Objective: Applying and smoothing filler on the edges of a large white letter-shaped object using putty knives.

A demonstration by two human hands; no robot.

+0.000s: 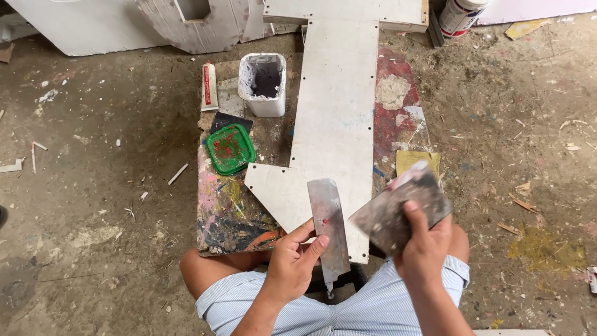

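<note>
Two hands, each gripping a metal scraper over a white board.

The left hand (292,261) is closed round the lower end of a long narrow blade (328,231), grey and smeared, with a small red spot; thumb on its face, it points up and away over the board's near edge. The right hand (426,249) pinches a wide scraper (401,208), thumb on top; it is dull, stained, tilted, just right of the blade. Under both lies the white board (336,118) on a paint-streaked table (227,211). Farther off on the table: a green lid (231,149), a white tub (263,84), a tube (208,87).
</note>
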